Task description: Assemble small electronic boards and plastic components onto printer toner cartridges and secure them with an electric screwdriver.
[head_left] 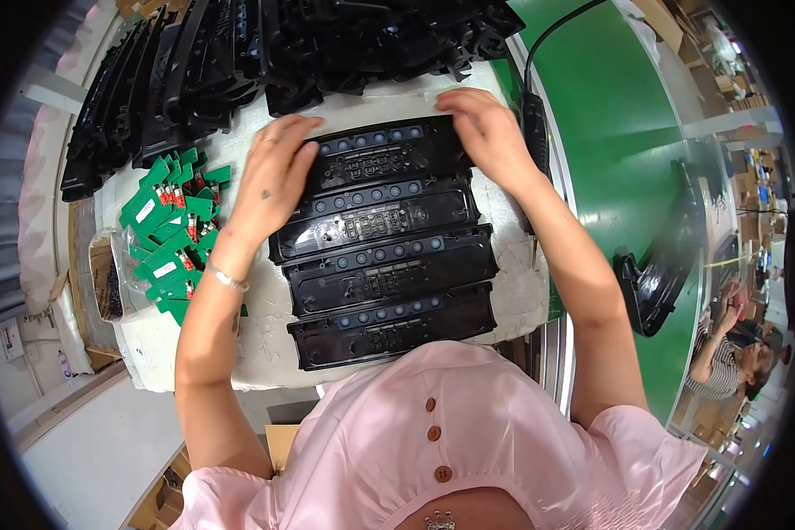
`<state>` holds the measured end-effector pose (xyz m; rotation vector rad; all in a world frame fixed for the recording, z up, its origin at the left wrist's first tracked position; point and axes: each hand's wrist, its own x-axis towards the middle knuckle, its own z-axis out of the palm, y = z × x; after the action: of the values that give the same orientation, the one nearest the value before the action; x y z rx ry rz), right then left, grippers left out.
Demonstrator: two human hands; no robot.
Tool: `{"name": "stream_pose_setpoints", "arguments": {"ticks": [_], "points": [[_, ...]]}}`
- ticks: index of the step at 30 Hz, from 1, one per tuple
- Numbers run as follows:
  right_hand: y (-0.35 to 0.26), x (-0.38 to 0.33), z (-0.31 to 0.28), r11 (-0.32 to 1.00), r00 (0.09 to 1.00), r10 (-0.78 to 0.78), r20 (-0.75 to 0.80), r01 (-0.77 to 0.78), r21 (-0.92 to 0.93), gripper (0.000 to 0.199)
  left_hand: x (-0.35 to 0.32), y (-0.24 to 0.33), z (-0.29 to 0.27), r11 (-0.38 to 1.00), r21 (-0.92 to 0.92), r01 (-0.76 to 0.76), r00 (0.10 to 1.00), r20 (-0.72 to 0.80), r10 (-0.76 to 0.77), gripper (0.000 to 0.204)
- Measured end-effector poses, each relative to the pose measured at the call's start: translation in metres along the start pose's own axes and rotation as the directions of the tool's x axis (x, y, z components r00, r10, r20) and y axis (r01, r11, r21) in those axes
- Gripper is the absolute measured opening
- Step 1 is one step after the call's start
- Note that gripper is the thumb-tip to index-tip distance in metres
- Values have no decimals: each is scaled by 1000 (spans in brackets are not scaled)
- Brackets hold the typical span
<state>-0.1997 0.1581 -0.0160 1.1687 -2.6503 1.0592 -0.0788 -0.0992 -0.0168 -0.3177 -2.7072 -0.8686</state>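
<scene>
Four-sided long black plastic panels, several of them, lie in a column on a pale foam-like board (261, 349). Each shows a row of round bluish spots and small rectangular cutouts. My left hand (278, 172) is at the left end of the farthest panel (384, 155), thumb and fingers apart by its corner. At that panel's right end is my right hand (493, 141), fingers stretched past the far edge and thumb near the side. Neither hand plainly grips the panel. Nearer me lie a second panel (375, 225), a third panel (397, 280) and the nearest panel (397, 343).
Many black plastic parts (212, 71) are stacked along the far side. Green circuit boards (163, 234) with red pieces lie left, beside a small bagged box (108, 278). A black corded tool (534, 132) stands right. Another black part (654, 291) rests on the green surface (592, 115).
</scene>
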Motion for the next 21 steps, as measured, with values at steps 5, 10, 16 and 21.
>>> {"name": "stream_pose_setpoints", "arguments": {"ticks": [5,10,16,21], "points": [[4,-34,24,924,974,212,-79,-173,342,35,-28,6,4,948,-153,279,958,-20,-285,38],[-4,-45,24,786,928,355,-111,-232,572,43,-48,17,4,909,-228,349,934,5,-357,50],[-16,-57,16,669,908,419,-7,-303,679,47,-76,38,-2,777,-514,363,905,-1,-424,62],[-33,-118,-5,-918,866,394,309,384,93,52,-121,55,-1,676,-638,369,872,-15,-490,70]]}}
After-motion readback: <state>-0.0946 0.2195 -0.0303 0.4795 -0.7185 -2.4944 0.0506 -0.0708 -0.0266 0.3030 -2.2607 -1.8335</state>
